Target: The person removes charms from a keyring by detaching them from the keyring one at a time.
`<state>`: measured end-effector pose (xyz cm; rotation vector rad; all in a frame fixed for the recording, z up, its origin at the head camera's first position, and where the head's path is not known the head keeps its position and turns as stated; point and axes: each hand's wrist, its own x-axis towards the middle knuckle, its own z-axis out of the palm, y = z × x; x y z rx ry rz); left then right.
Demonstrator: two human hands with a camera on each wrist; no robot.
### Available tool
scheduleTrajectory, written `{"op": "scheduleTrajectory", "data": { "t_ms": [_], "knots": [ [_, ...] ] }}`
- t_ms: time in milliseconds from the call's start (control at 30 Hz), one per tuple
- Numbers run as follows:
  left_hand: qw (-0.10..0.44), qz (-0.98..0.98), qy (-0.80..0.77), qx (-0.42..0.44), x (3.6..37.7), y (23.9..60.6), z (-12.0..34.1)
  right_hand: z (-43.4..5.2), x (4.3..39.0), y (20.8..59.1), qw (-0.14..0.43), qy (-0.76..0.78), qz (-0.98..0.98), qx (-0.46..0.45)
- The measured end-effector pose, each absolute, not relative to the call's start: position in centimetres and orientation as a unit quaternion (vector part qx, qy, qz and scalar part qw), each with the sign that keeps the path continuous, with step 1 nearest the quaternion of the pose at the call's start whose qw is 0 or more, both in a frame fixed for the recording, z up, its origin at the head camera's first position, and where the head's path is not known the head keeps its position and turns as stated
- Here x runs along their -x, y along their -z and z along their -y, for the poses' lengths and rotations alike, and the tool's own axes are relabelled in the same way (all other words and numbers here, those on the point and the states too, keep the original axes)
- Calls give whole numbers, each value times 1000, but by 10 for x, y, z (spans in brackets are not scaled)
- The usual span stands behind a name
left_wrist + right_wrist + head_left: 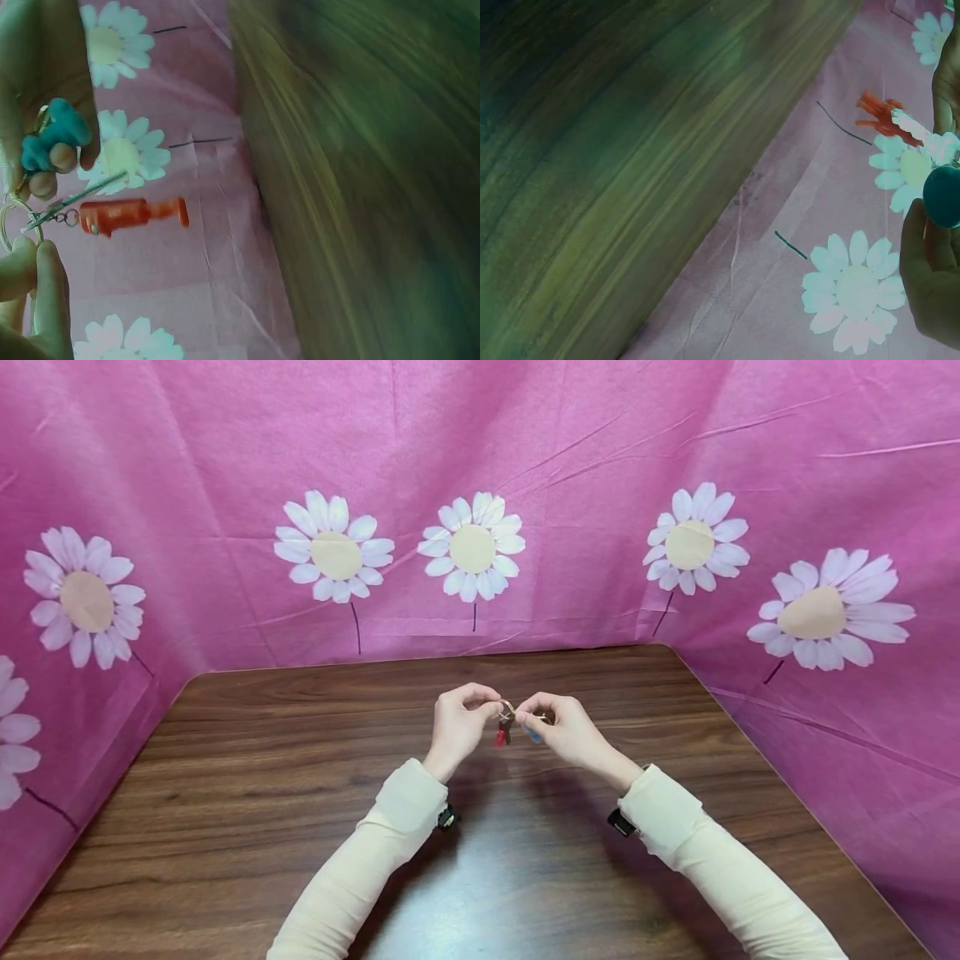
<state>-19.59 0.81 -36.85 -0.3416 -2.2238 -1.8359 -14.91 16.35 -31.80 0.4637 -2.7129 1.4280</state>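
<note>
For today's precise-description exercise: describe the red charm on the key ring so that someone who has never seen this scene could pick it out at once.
Start at the brown wooden table hemmed by pink daisy cloth; above its middle, the left hand and right hand pinch a metal key ring between them. The red charm dangles from that ring by a small link. It hangs free, unlike the teal piece gripped in the right hand's fingers.
</note>
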Motion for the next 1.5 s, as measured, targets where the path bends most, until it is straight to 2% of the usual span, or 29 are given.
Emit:
{"op": "scheduleTrajectory", "data": {
  "t_ms": [167, 233, 300, 433, 567, 667, 767, 933, 1100, 1333, 1500],
  "knots": [
    [35, 728, 680, 79, 195, 367, -6, -163, 152, 325, 25, -462, 873, -154],
    [24, 738, 669, 84, 194, 367, -4, -165, 157, 334, 18, -466, 871, -154],
    [38, 766, 632, 114, 194, 368, -2, -168, 162, 343, 9, -472, 868, -154],
    [105, 806, 537, 225, 195, 368, -1, -174, 170, 357, -1, -481, 864, -149],
    [224, 812, 429, 328, 196, 370, -1, -175, 172, 357, 11, -474, 867, -152],
    [298, 802, 368, 363, 195, 371, 0, -176, 172, 356, 17, -469, 870, -154],
    [328, 793, 343, 382, 195, 372, 1, -176, 172, 354, 12, -469, 869, -154],
    [336, 794, 332, 383, 196, 374, 1, -181, 175, 354, 8, -451, 877, -165],
    [330, 801, 335, 372, 197, 375, 3, -183, 179, 353, 29, -402, 891, -208],
    [308, 803, 388, 331, 201, 376, 5, -180, 183, 353, 65, -354, 903, -234],
    [271, 805, 445, 285, 205, 377, 11, -182, 188, 358, 86, -336, 906, -241]
  ]
}}
